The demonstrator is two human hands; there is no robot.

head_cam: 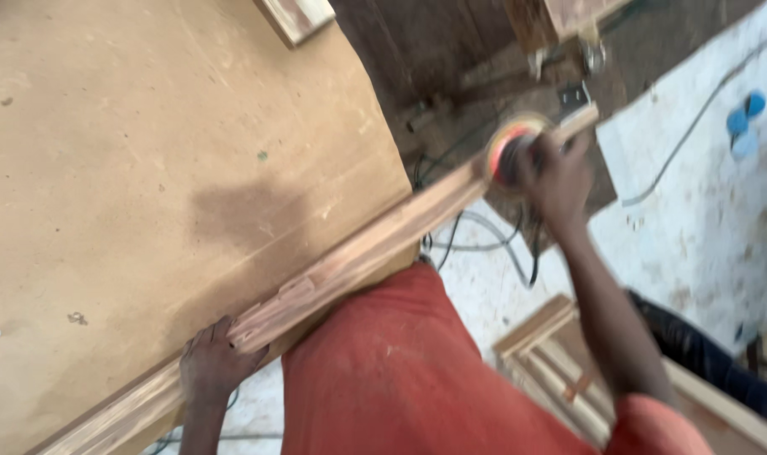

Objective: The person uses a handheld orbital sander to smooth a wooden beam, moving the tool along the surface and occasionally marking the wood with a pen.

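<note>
One long wood strip (pixel 350 261) lies along the near edge of the bench (pixel 147 152), running from near left up to far right, its far end sticking out past the bench corner over the floor (pixel 695 219). Left hand (pixel 215 362) presses on the strip's near part, fingers curled over its edge, a closed grip on the strip. Right hand (pixel 556 181) is wrapped tight round one sander (pixel 510 152), a round disc tool with a red centre and a pale rim, set against the strip's far end. The frame is blurred there, so the exact contact is hard to tell.

The strip looks stiff, fairly light, rough and dusty, not slippery. It is long and thin, so the overhanging end would likely flex or chatter; best held flat near the middle, as the left hand does. The sander looks compact, hold from the top.

Counts: one strip, one sander, one bench board, two hands. Cables (pixel 476 240) trail on the floor below, number unclear. One wooden frame (pixel 552 354) lies near right on the floor. One small wood offcut (pixel 295 17) at far bench edge. Red clothing (pixel 383 371) fills the near middle.
</note>
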